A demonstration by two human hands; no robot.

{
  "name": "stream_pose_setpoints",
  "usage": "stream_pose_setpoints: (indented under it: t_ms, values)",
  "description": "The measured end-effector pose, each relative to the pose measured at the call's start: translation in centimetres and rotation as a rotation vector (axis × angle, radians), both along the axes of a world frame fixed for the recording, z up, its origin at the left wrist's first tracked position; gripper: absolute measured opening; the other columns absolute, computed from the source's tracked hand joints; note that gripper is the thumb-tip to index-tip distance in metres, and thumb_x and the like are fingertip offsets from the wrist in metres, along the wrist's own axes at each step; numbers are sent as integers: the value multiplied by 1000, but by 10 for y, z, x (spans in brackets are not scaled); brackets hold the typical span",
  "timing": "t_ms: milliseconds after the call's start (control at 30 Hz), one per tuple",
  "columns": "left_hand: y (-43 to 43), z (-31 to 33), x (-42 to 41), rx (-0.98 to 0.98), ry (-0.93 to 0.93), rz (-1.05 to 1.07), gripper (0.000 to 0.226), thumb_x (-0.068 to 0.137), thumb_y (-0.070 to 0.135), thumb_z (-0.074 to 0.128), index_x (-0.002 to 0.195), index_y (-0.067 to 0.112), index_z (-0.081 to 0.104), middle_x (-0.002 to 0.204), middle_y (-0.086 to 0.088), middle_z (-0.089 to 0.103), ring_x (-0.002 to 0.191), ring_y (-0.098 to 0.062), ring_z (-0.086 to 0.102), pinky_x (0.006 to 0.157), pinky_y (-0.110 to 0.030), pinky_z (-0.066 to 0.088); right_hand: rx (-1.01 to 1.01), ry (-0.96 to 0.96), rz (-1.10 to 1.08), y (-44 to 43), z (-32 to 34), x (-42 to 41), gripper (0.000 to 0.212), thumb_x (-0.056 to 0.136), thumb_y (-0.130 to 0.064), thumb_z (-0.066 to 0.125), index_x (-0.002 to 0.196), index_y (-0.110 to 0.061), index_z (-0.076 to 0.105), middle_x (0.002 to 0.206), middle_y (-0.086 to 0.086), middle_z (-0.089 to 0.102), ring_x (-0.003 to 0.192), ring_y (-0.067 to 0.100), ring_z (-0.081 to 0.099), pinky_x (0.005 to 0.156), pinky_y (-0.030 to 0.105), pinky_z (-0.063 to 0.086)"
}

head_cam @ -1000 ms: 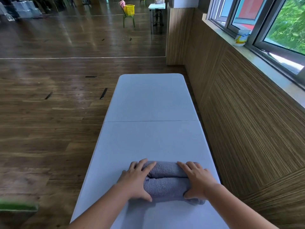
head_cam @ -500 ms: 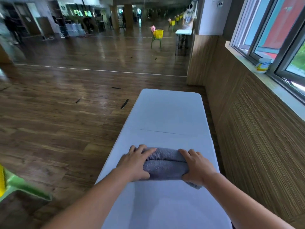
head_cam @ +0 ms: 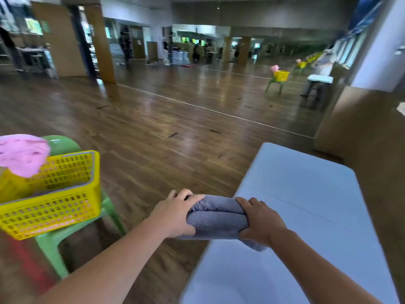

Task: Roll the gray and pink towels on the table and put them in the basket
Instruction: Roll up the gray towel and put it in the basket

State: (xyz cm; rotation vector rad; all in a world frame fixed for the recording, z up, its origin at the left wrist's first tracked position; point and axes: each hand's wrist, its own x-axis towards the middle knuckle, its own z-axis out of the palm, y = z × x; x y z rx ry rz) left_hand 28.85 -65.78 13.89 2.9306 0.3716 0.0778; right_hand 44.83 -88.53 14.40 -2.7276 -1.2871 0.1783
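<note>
Left hand (head_cam: pixel 175 212) and right hand (head_cam: pixel 260 222) grip the ends of the rolled gray towel (head_cam: pixel 217 220), fingers curled round it. The roll is at the left edge of the white table (head_cam: pixel 295 194). To the left, a yellow basket (head_cam: pixel 54 211) sits on a green chair (head_cam: pixel 59 143). The pink towel (head_cam: pixel 22 154) is draped over the basket's far rim. Wooden floor (head_cam: pixel 175 128) lies beyond.

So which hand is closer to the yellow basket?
Left. The left hand grips the towel end facing the basket, out past the table edge. The right hand grips the other end, farther away, above the table.
</note>
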Motion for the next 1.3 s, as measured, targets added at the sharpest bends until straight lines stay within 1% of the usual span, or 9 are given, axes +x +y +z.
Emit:
stream_pose_setpoints:
  t_ms: [133,300,500,633,800,933,1067,1200,1300]
  values:
    - [95,2,-78,9,13,128,98,59,53,63,146,55,17,139,23,28,119,-18,38,78,-37,50,23,16,119,116,-1,-51,93,58,-56,63,142,-48,23,118,-11,45,110,18,47,79,35,51]
    - [196,9,-176,25,13,324,100,58,54,66,147,53,21,139,20,30,121,-17,38,79,-36,52,37,49,298,254,-2,-114,97,57,-54,62,144,-49,21,117,-12,45,112,17,47,81,33,51]
    - [275,6,-276,21,56,557,100,61,55,66,147,56,16,143,17,29,123,-18,36,77,-32,46,40,64,543,385,-6,-181,98,58,-52,64,146,-47,21,122,-10,46,115,19,47,84,35,51]
    - [315,-4,-317,-3,103,663,97,64,59,61,148,55,14,146,14,28,127,-21,33,81,-38,51,19,73,651,452,-19,-207,101,58,-53,64,149,-44,20,124,-8,46,118,20,46,86,36,50]
    - [374,-15,-317,-10,124,716,96,63,59,59,148,55,16,143,15,30,127,-19,35,77,-34,49,-6,96,711,526,-34,-202,99,59,-55,62,147,-46,19,124,-7,46,117,23,47,86,37,49]
    - [434,-16,-284,-14,111,727,96,64,56,62,149,54,18,147,16,28,129,-18,31,80,-35,49,-12,121,734,592,-36,-167,98,58,-56,63,146,-46,19,120,-8,46,113,21,48,84,39,51]
    - [492,-17,-250,-10,104,744,95,66,57,62,149,53,18,144,18,28,122,-17,34,73,-32,42,-31,146,747,655,-37,-133,100,60,-55,63,148,-46,17,115,-9,45,109,19,49,78,38,53]
    - [544,-24,-234,-59,94,761,95,66,55,63,149,53,18,141,18,30,116,-16,34,79,-35,49,-54,145,764,714,-39,-114,101,61,-54,64,150,-44,16,119,-8,46,112,20,48,80,37,51]
    - [585,-35,-231,-86,106,771,97,63,57,62,148,55,17,143,18,29,119,-17,34,79,-39,52,-85,154,765,757,-49,-109,103,61,-54,65,151,-43,16,124,-7,46,114,22,48,79,36,49]
